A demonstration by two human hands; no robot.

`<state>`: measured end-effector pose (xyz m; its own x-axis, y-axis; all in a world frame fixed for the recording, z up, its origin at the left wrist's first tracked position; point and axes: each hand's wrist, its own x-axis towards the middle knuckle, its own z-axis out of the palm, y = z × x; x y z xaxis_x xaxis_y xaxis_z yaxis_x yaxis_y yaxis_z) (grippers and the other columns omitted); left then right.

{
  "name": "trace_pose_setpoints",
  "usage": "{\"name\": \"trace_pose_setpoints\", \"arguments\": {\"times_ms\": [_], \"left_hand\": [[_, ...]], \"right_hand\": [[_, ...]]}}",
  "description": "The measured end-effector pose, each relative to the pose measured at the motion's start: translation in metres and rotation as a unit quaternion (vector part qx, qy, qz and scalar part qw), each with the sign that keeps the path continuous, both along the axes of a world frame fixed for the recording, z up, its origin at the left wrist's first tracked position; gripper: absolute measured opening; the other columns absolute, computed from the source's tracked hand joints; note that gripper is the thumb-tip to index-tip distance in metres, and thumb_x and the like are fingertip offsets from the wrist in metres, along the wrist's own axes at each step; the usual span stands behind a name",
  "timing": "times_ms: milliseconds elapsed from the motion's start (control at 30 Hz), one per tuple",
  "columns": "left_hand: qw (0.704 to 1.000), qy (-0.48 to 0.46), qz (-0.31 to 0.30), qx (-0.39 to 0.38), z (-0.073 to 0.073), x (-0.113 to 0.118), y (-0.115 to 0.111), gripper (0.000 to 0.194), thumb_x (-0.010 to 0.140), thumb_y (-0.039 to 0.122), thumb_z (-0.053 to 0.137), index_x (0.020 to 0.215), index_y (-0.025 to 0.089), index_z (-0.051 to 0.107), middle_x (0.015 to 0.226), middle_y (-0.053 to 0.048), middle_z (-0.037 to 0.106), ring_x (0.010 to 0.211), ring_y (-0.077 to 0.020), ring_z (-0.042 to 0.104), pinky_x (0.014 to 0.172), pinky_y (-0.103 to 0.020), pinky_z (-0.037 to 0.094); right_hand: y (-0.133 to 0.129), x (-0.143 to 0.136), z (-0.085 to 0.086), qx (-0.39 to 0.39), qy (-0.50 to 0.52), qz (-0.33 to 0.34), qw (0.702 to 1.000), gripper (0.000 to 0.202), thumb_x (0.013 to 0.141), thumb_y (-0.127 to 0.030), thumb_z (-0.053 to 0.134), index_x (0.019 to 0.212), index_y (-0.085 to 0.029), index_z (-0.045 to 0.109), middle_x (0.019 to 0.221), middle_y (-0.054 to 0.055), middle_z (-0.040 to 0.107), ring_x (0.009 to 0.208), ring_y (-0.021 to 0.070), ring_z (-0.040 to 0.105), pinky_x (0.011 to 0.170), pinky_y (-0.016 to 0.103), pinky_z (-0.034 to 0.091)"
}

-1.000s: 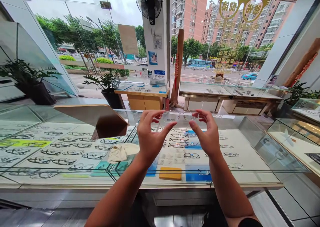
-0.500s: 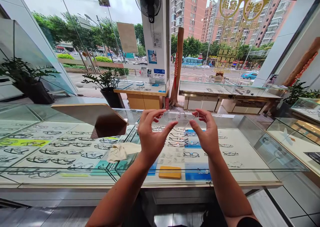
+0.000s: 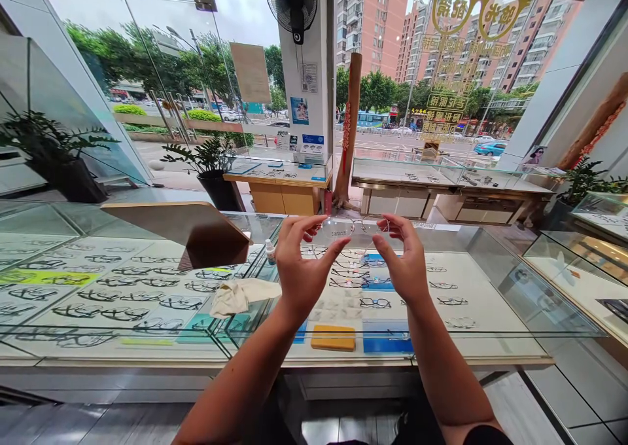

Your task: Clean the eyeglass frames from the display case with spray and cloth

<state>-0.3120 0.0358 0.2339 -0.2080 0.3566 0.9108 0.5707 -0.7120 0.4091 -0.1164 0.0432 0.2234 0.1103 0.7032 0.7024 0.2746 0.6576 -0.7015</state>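
Note:
A pair of thin-rimmed eyeglasses [image 3: 338, 229] is held up above the glass counter, between both hands. My left hand [image 3: 301, 258] pinches its left side with thumb and fingers. On the other side, my right hand [image 3: 407, 258] grips the frame near the right lens. Small printing shows on the left lens. Below my left wrist a cream cloth [image 3: 235, 298] lies crumpled on the counter top, and a small white bottle [image 3: 270, 252] stands just beyond it. Under the glass, between my forearms, is a yellow case [image 3: 333, 338].
Rows of spectacle frames [image 3: 125, 315] fill the glass display counter [image 3: 490, 340]. A tilted mirror-like board [image 3: 181, 226] stands on it at left. Farther off are other showcases [image 3: 289, 177], potted plants [image 3: 216, 170], a wooden post [image 3: 349, 124] and a wall fan [image 3: 294, 6].
My left hand has shifted very slightly to the right, uncovering more of the small bottle. The eyeglasses are tilted a little differently, and both hands still hold them.

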Motion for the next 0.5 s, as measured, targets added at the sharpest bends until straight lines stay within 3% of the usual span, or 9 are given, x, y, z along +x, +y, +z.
{"name": "trace_pose_setpoints", "arguments": {"times_ms": [300,500], "left_hand": [[0.987,-0.079,-0.105,-0.096,-0.018,-0.005,0.012,0.041,0.085,0.039,0.086,0.12,0.026,0.07,0.111,-0.005,0.063,0.098,-0.0179,0.062,0.083,-0.032,0.056],[0.975,-0.108,-0.141,-0.131,-0.026,-0.007,0.02,0.042,0.086,0.041,0.084,0.122,0.027,0.069,0.114,-0.006,0.061,0.104,-0.0188,0.063,0.089,-0.033,0.059]], "right_hand": [[-0.005,-0.01,0.002,0.078,-0.041,-0.076,0.993,0.039,0.096,-0.045,0.071,0.129,-0.027,0.065,0.114,0.006,0.07,0.105,0.0252,0.065,0.095,0.047,0.052],[-0.007,-0.016,0.002,0.112,-0.063,-0.112,0.985,0.035,0.098,-0.044,0.07,0.129,-0.028,0.064,0.115,0.008,0.07,0.106,0.0277,0.065,0.096,0.05,0.053]]}}
